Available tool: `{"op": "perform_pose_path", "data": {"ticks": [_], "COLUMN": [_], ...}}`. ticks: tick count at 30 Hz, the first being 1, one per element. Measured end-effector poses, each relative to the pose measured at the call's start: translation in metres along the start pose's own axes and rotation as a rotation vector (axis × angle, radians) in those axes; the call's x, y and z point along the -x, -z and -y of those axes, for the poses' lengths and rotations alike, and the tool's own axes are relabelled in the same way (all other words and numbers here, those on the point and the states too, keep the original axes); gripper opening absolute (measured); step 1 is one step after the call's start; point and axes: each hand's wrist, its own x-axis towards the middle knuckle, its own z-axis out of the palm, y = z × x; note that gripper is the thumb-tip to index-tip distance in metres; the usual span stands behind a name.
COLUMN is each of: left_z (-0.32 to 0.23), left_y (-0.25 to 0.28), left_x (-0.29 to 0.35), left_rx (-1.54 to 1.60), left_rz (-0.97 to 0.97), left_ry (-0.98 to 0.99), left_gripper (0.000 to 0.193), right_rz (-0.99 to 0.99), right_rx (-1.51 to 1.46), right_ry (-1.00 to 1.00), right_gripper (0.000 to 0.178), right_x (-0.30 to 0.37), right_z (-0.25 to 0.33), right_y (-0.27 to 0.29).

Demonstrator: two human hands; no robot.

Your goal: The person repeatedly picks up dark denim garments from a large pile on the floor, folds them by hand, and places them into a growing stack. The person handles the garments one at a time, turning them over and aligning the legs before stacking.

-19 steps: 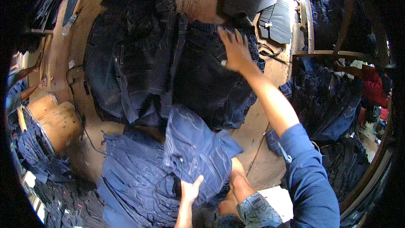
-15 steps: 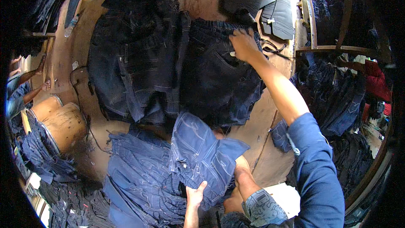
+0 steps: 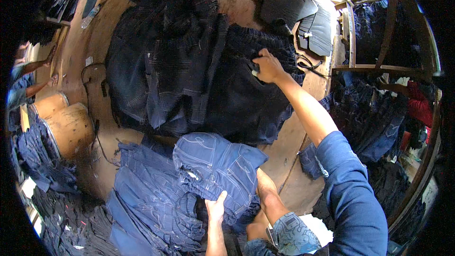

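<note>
My left hand [image 3: 216, 207] is closed on the gathered waistband of a pair of mid-blue denim shorts [image 3: 222, 161] with pale stitching, thumb on top. Beneath and to the left of these lies a heap of similar blue denim garments [image 3: 147, 194]. My right hand [image 3: 270, 68] is over a pair of dark denim shorts [image 3: 246, 99] with an elastic waistband, its fingers curled. Something small and whitish shows by its thumb, too small to name. Left of the dark shorts spreads a pile of dark denim garments [image 3: 166, 76].
Wooden stools [image 3: 71, 128] stand on the left, near a black cable [image 3: 85, 83]. Grey padded pieces [image 3: 315, 31] lie at the far right. Racks and heaps of denim [image 3: 369, 109] fill the right side, with a person's red sleeve [image 3: 419, 97]. Another person's limbs show far left.
My right hand has drawn down from the dark shorts' waistband onto their upper part, fingers curled. The blue shorts in my left hand have shifted slightly left. The view has moved a little.
</note>
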Motion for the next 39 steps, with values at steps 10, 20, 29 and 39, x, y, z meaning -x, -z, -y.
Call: {"op": "perform_pose_path", "data": {"ticks": [10, 20, 29, 39], "left_z": [0.048, 0.183, 0.292, 0.415], "left_y": [0.01, 0.16, 0.168, 0.051], "left_x": [0.011, 0.305, 0.476, 0.189], "left_rx": [-0.308, -0.365, -0.45, -0.263], "left_rz": [-0.168, -0.287, -0.723, 0.012], "left_ry": [-0.203, -0.424, -0.086, -0.001], "left_gripper": [0.047, 0.024, 0.036, 0.079], "right_rz": [0.407, 0.889, 1.068, 0.869], "right_rx": [-0.131, -1.144, -1.214, 0.123], "right_ry": [0.031, 0.23, 0.694, 0.026], "right_gripper": [0.021, 0.016, 0.02, 0.077], "right_x": [0.237, 0.632, 0.775, 0.615], "right_z": [0.14, 0.341, 0.341, 0.261], "right_y": [0.008, -0.031, -0.085, -0.279]}}
